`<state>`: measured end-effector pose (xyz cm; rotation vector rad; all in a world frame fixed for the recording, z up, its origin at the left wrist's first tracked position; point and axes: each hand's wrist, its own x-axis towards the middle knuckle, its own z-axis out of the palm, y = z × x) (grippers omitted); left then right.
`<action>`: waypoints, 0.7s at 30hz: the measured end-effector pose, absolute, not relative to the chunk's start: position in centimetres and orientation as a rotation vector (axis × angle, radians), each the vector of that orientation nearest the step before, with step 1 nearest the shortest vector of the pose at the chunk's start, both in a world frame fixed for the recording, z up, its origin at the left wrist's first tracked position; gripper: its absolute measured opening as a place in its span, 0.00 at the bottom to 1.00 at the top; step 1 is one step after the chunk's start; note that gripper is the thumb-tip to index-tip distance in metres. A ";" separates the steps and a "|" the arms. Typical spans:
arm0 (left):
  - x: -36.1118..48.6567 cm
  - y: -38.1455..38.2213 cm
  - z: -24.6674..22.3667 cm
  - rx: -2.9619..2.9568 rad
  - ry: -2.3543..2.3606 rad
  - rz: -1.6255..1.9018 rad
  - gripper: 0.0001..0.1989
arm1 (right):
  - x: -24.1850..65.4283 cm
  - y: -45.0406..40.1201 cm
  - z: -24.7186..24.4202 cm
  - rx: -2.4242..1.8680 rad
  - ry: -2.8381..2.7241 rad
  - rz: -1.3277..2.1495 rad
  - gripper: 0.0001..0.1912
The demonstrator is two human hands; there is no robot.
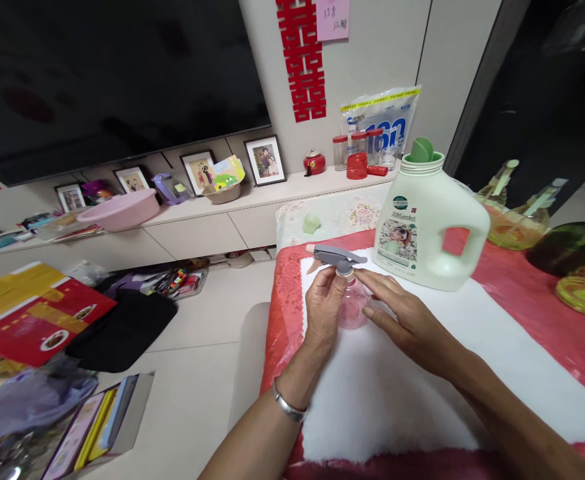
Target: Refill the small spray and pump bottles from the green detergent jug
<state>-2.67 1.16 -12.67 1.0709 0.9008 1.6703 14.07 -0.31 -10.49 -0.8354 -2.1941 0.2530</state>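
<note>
Left hand (324, 303): you grip the spray bottle (355, 312) by its neck
Right hand (403, 319): half open — your fingertips touch the collar, thumb beside the body
Bottle: upright on white cloth (397, 407), near the green jug (425, 220)

Pink spray bottle (353, 312) partly hidden from me by the left hand (324, 299) and right hand (406, 320), jug's (425, 223) fine print right of the grip too small to read, television (122, 73) beyond, leftward, cut off on top.

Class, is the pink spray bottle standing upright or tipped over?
Upright: the grey spray head sits above the pink bottle's rounded body.
</note>
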 end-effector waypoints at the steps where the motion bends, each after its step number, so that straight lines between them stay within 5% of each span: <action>1: -2.6 1.2 -12.6 1.071 0.901 1.663 0.18 | 14.1 -0.3 -10.5 -0.837 -2.189 0.272 0.22; 21: -2.4 0.9 -12.8 1.050 0.892 1.694 0.21 | 13.7 -0.7 -10.2 -0.868 -2.034 0.675 0.23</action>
